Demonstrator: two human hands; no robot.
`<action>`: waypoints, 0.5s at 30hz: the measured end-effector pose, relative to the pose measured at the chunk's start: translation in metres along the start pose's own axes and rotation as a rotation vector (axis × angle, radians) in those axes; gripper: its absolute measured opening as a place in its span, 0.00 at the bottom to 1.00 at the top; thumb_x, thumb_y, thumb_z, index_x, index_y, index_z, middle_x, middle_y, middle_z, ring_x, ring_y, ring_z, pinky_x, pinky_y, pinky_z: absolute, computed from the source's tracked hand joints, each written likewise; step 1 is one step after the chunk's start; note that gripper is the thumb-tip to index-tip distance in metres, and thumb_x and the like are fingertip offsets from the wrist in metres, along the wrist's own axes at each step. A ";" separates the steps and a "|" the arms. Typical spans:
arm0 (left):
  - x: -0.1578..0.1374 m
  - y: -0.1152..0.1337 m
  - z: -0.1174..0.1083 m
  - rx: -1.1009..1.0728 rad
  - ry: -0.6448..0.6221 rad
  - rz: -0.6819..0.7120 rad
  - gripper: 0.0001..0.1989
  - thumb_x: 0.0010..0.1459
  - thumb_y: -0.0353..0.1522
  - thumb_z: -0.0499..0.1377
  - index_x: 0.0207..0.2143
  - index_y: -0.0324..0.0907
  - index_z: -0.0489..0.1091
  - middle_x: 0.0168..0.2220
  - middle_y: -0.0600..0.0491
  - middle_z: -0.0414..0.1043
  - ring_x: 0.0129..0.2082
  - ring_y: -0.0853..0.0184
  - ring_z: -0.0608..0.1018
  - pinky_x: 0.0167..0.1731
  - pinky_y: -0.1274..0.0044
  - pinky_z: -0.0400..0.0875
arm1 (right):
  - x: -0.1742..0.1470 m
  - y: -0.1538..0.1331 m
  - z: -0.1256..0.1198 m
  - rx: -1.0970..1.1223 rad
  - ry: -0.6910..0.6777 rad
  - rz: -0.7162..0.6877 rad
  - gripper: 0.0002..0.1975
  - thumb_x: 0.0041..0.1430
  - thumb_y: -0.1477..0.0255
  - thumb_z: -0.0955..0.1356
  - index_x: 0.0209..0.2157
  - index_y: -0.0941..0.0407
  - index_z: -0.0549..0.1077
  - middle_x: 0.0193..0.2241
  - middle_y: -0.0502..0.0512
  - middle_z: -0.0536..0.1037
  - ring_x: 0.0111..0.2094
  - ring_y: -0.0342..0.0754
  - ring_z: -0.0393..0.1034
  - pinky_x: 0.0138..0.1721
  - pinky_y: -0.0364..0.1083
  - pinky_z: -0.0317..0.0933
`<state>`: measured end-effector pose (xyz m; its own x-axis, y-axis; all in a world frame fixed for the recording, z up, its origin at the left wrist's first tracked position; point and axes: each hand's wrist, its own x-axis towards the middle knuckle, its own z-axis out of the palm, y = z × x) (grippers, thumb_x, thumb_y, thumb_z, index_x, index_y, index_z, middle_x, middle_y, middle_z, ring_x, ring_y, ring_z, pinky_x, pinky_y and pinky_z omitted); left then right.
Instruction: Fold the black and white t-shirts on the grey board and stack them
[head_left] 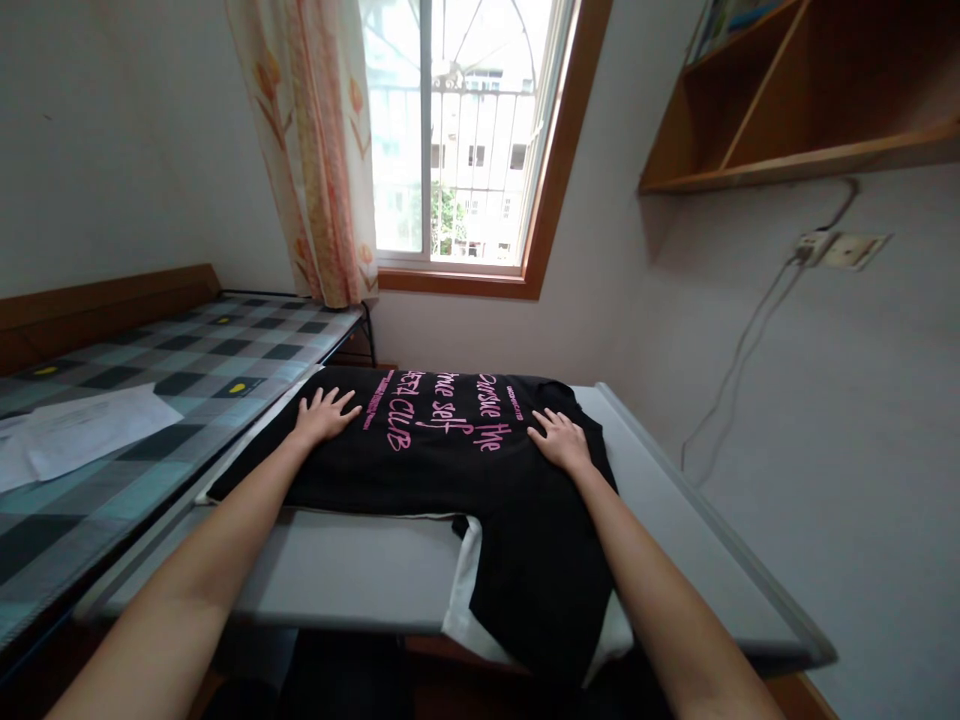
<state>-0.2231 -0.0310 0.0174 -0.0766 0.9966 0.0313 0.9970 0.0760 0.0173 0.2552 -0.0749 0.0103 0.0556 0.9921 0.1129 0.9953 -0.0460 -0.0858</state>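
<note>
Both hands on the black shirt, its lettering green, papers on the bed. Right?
Wrong color: the head view shows pink lettering, not green. The rest is right: left hand and right hand on the black shirt, papers on the bed.

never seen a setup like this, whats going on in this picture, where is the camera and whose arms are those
No machine here: the arms belong to the person wearing the camera on their head, so this single picture looks forward and down from there. A black shirt with pink lettering lies spread on a pale table. The left hand and right hand rest open on it; neither grips anything. A bed stands to the left, a window ahead.
</note>
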 end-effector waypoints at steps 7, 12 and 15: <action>-0.021 0.038 0.002 0.001 0.224 0.145 0.26 0.66 0.38 0.43 0.64 0.43 0.60 0.65 0.46 0.59 0.66 0.52 0.56 0.62 0.60 0.50 | -0.006 0.006 -0.002 0.031 0.030 -0.040 0.26 0.66 0.60 0.57 0.62 0.53 0.65 0.65 0.57 0.59 0.66 0.55 0.49 0.64 0.58 0.41; -0.034 0.053 0.010 -0.080 0.130 0.218 0.30 0.65 0.48 0.45 0.64 0.44 0.60 0.66 0.47 0.55 0.67 0.50 0.55 0.62 0.60 0.51 | -0.018 0.000 -0.010 0.067 0.104 -0.124 0.25 0.67 0.63 0.57 0.61 0.56 0.65 0.66 0.60 0.57 0.67 0.54 0.46 0.66 0.60 0.35; -0.039 0.054 0.008 -0.122 0.157 0.215 0.29 0.65 0.46 0.46 0.64 0.43 0.60 0.67 0.46 0.55 0.66 0.51 0.58 0.61 0.61 0.54 | -0.024 -0.012 -0.009 0.135 0.058 -0.232 0.30 0.67 0.57 0.56 0.66 0.54 0.57 0.67 0.59 0.55 0.68 0.53 0.44 0.66 0.58 0.38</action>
<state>-0.1663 -0.0660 0.0088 0.1251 0.9716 0.2010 0.9822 -0.1499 0.1130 0.2427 -0.0993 0.0175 -0.1646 0.9656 0.2011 0.9624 0.2019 -0.1815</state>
